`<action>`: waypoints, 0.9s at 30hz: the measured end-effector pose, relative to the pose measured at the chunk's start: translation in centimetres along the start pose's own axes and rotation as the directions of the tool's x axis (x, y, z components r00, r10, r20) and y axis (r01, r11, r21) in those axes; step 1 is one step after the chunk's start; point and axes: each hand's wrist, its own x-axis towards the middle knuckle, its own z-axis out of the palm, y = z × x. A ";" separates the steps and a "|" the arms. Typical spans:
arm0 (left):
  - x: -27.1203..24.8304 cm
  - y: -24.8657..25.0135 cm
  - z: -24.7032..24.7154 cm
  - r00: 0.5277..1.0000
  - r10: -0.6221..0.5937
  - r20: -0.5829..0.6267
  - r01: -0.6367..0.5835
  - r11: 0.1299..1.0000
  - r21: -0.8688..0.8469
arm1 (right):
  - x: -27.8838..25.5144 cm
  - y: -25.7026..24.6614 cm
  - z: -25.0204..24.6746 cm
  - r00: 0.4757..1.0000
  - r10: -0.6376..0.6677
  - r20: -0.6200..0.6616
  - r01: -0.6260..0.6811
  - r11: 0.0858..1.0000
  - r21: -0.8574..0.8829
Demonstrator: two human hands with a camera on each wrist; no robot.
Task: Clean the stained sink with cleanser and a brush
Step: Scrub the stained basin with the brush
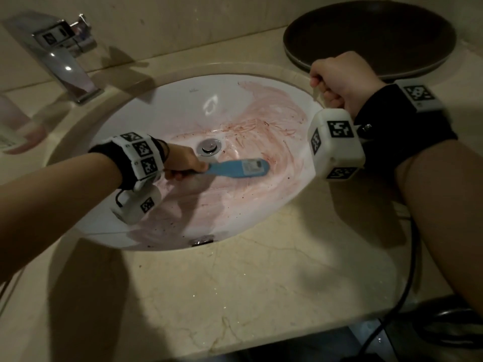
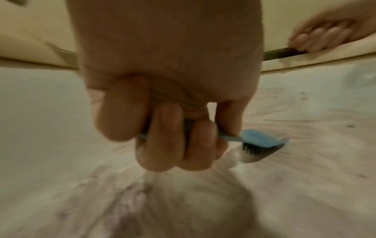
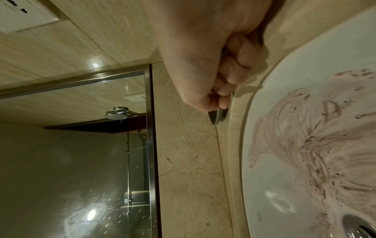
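The white sink (image 1: 162,105) carries pink-red smears and dark specks around its drain (image 1: 209,147). My left hand (image 1: 183,163) grips the handle of a blue brush (image 1: 240,167), whose head lies bristles down on the basin floor just right of the drain. The left wrist view shows my fingers (image 2: 173,128) curled round that handle and the dark bristles of the brush (image 2: 262,138) on the smeared basin. My right hand (image 1: 339,79) is a fist at the sink's right rim. It holds a metal, spoon-like utensil (image 3: 216,116) against the counter edge.
A chrome faucet (image 1: 62,61) stands at the back left, with a pink bottle (image 1: 15,126) at the left edge. A dark round plate (image 1: 371,35) lies on the marble counter behind my right hand. A black cable (image 1: 407,270) hangs off the counter's right front.
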 end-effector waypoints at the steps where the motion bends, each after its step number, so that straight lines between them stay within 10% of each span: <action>1: -0.3 0.6 0.7 0.999 0.023 0.048 -0.022 1.000 -0.009 | 0.0 0.0 0.0 1.000 0.003 0.001 -0.003 1.000 -0.001; 5: -0.5 1.6 1.0 0.991 0.096 0.091 -0.091 0.994 -0.056 | 0.0 0.0 0.0 1.000 -0.002 -0.001 0.002 1.000 0.000; 12: 0.4 -1.4 -2.6 0.971 -0.041 -0.237 -0.013 0.975 -0.221 | -0.1 0.1 -0.1 1.000 -0.009 -0.004 0.009 1.000 -0.004; 27: -1.1 -1.7 0.2 0.964 -0.172 0.200 0.175 0.985 0.001 | 0.1 0.1 -0.1 1.000 -0.002 -0.003 0.002 1.000 0.000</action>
